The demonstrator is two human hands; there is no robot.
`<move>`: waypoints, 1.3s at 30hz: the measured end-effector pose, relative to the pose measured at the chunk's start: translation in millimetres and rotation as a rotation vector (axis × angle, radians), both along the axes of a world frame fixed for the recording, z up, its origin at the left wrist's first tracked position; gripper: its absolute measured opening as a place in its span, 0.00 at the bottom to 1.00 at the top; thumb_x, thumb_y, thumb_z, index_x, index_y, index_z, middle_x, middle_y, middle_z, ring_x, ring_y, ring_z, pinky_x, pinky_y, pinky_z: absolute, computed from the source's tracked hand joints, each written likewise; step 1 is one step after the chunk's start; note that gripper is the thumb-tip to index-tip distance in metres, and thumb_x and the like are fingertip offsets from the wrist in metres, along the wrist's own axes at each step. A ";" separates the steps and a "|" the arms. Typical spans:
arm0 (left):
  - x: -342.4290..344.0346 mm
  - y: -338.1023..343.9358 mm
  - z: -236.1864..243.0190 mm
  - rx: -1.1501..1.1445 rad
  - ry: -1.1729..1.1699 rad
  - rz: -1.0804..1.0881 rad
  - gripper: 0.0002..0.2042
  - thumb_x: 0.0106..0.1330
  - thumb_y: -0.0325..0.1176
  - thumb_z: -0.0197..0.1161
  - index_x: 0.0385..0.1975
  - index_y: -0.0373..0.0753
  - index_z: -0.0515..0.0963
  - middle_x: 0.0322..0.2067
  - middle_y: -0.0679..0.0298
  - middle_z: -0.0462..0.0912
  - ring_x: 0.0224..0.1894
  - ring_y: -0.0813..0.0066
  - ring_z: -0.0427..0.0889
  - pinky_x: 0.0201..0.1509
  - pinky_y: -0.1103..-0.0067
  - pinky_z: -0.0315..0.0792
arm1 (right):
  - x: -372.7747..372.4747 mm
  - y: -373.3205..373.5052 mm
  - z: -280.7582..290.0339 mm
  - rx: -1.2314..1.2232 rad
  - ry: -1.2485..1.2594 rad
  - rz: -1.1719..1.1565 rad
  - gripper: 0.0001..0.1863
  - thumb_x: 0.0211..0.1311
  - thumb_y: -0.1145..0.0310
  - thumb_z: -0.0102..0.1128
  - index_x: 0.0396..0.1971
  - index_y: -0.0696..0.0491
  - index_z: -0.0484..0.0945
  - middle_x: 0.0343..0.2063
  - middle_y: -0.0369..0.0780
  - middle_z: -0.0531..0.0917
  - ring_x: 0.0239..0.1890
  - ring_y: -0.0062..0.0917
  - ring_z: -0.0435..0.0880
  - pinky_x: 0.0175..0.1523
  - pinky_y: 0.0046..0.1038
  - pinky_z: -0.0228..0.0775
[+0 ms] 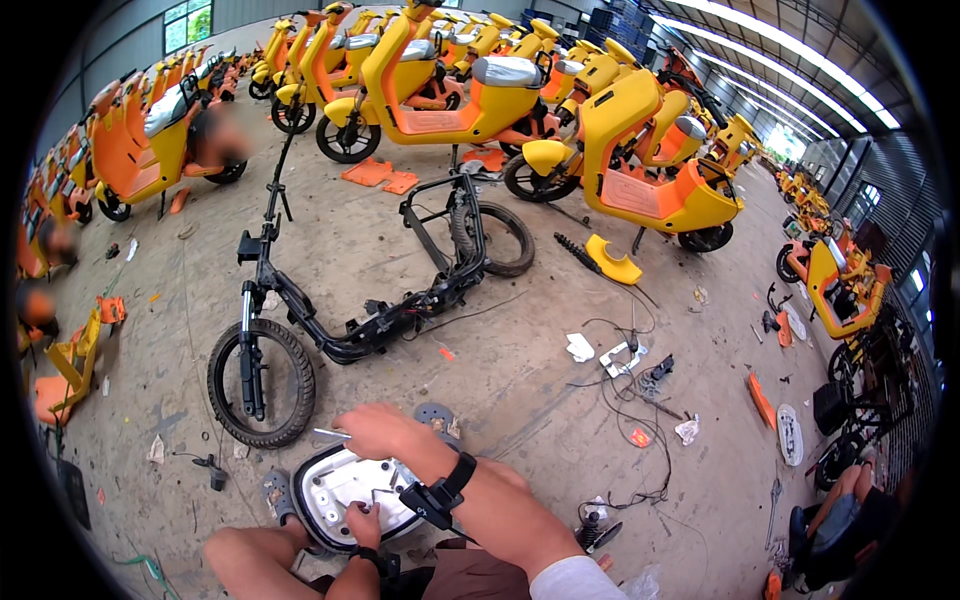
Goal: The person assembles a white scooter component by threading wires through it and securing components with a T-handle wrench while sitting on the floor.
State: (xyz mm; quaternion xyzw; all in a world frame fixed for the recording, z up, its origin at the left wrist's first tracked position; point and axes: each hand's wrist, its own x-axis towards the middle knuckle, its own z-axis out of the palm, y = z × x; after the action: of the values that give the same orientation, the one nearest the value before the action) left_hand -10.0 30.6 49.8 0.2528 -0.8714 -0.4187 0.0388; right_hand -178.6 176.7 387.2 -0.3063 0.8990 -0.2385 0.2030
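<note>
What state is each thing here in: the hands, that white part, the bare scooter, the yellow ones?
Right hand: holds a thin metal tool, over the white panel.
Left hand: grips the panel's near edge.
White panel: detached, on the floor, inner side up.
Stripped scooter frame: covers off, both wheels on.
Yellow scooters: assembled, parked in rows.
Yellow cover piece: loose on the floor.

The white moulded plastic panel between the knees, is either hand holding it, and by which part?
The left hand grips the white moulded plastic panel at its near rim. The right hand holds a thin metal tool by one end, above the panel.
</note>
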 end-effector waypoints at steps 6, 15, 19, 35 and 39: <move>-0.4 -6.5 -5.5 -0.077 0.044 -0.053 0.11 0.48 0.28 0.75 0.26 0.29 0.80 0.25 0.51 0.80 0.29 0.53 0.80 0.37 0.64 0.73 | 0.4 -2.0 1.0 0.003 0.015 0.005 0.18 0.55 0.68 0.57 0.47 0.51 0.82 0.41 0.50 0.85 0.46 0.47 0.83 0.52 0.45 0.73; -2.3 -7.4 -12.3 -0.137 0.040 -0.129 0.08 0.47 0.24 0.71 0.27 0.31 0.83 0.32 0.48 0.80 0.39 0.50 0.79 0.46 0.63 0.73 | 4.5 -2.6 7.0 -0.006 0.004 -0.035 0.16 0.54 0.75 0.54 0.43 0.53 0.84 0.41 0.49 0.85 0.47 0.45 0.83 0.50 0.43 0.75; -2.9 -4.8 -10.7 -0.113 0.110 -0.099 0.10 0.46 0.25 0.72 0.28 0.30 0.82 0.30 0.50 0.79 0.36 0.51 0.78 0.45 0.63 0.72 | 3.3 -3.0 3.7 -0.008 0.034 -0.016 0.16 0.54 0.75 0.55 0.43 0.53 0.84 0.40 0.49 0.85 0.46 0.44 0.83 0.50 0.43 0.75; -3.0 -18.9 -19.9 -0.175 0.096 -0.174 0.13 0.43 0.27 0.70 0.31 0.33 0.83 0.27 0.54 0.79 0.34 0.54 0.78 0.41 0.64 0.72 | -1.1 -11.5 -13.1 -0.007 0.003 0.022 0.14 0.55 0.70 0.58 0.43 0.54 0.82 0.39 0.50 0.85 0.46 0.47 0.82 0.51 0.45 0.74; -2.8 -7.1 -11.3 -0.033 -0.016 -0.062 0.20 0.39 0.35 0.79 0.30 0.31 0.80 0.26 0.53 0.79 0.31 0.54 0.78 0.39 0.63 0.72 | -1.4 -0.7 -5.1 0.007 0.018 0.035 0.18 0.56 0.69 0.59 0.48 0.53 0.81 0.41 0.51 0.84 0.47 0.47 0.82 0.53 0.44 0.73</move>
State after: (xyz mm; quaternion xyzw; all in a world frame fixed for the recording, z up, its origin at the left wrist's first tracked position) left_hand -12.8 23.5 38.5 0.2285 -0.8857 -0.4034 0.0232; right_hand -180.0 176.0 382.1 -0.3234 0.8961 -0.2288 0.2000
